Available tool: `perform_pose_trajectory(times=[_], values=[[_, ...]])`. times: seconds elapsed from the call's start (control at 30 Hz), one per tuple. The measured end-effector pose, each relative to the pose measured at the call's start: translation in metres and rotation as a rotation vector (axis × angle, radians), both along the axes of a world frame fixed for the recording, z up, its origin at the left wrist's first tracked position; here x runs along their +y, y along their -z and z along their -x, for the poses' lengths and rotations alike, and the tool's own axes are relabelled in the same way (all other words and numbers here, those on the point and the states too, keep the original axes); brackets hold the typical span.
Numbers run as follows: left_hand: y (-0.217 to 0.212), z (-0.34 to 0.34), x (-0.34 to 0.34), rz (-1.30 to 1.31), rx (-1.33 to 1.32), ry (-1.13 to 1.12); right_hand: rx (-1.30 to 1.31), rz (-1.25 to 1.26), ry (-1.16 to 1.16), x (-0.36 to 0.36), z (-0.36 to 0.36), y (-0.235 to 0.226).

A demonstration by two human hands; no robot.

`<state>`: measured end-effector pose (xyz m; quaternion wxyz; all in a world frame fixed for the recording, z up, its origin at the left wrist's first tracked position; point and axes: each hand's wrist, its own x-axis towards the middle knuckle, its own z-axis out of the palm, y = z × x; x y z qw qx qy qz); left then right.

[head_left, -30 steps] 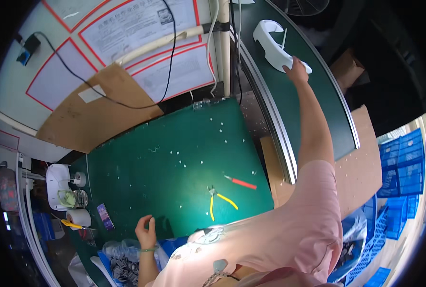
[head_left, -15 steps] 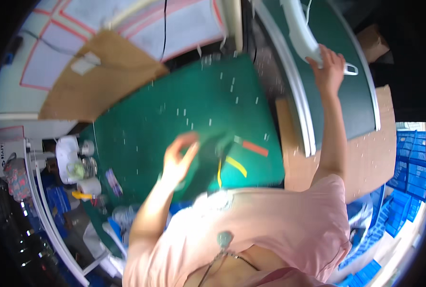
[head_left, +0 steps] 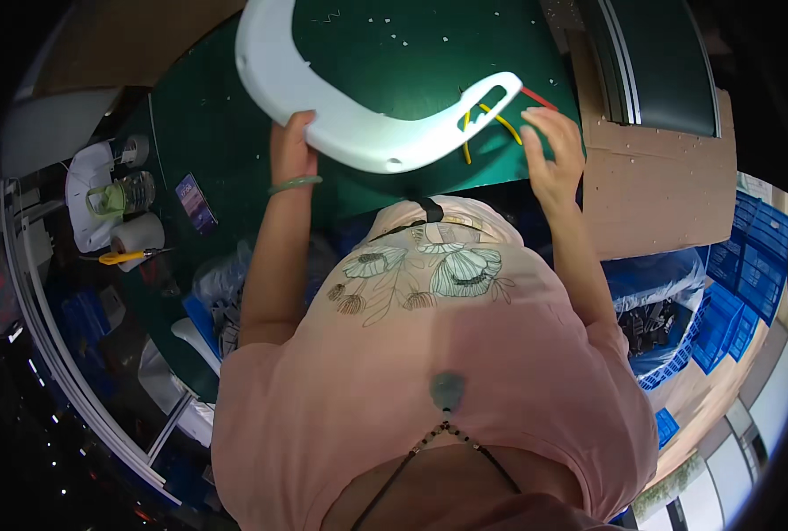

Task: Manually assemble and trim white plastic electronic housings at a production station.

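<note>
A large curved white plastic part [head_left: 345, 133] lies across the view above the green tabletop, with a slotted loop at its right end. My left hand [head_left: 293, 149] grips its lower edge, thumb on top; the other fingers are hidden. To the right of the slotted end, my right hand [head_left: 557, 164] is open, its fingers apart and nothing between them. A tool with yellow handles [head_left: 507, 128] lies under and beside the slot, its head hidden by the part. A thin red strip or handle [head_left: 539, 98] shows just beyond my right fingertips.
Small white scraps [head_left: 394, 35] dot the green table [head_left: 349, 199]. At the left are a phone [head_left: 196, 203], a clear bottle [head_left: 124, 195], a tape roll [head_left: 137, 234] and a yellow-handled tool [head_left: 121, 257]. A conveyor belt [head_left: 659, 66] and cardboard [head_left: 650, 186] stand right, beside blue crates [head_left: 726, 323].
The white part has come from the conveyor at the right to the table before me. My left hand now grips it; my right hand has let go. The view has shifted.
</note>
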<state>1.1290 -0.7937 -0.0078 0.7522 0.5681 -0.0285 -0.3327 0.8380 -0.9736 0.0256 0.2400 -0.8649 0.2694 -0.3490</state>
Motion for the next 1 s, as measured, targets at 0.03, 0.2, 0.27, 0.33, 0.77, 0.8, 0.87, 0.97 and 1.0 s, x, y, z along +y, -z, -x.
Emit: perform_pose_trajectory(times=[0.03,0.2,0.27,0.33,0.77,0.8,0.87,0.97,1.0], values=[[0.009,-0.017,0.03,0.027,0.006,-0.05,0.023,-0.189,0.156,-0.007,0.003,0.027],[0.015,-0.046,0.114,0.062,0.253,-0.223,0.509,0.056,0.187,-0.019,-0.007,0.105],[0.012,-0.043,0.127,0.133,0.248,-0.241,0.654,0.071,0.154,-0.03,-0.02,0.118],[0.012,-0.039,0.128,0.213,0.238,-0.238,0.817,0.052,0.058,-0.046,-0.021,0.126],[-0.03,-0.004,0.037,0.358,0.141,-0.124,0.265,-0.715,-0.153,0.056,0.075,0.041],[-0.033,-0.001,0.026,0.378,0.126,-0.087,0.181,-0.784,-0.174,0.062,0.077,0.048],[-0.041,0.009,0.008,0.396,0.115,-0.04,0.175,-0.998,-0.167,0.067,0.086,0.055],[-0.058,0.028,-0.018,0.384,0.13,0.024,0.099,-1.097,-0.164,0.067,0.097,0.103],[-0.062,0.034,-0.025,0.39,0.106,0.053,0.093,-1.095,-0.151,0.067,0.1,0.107]])
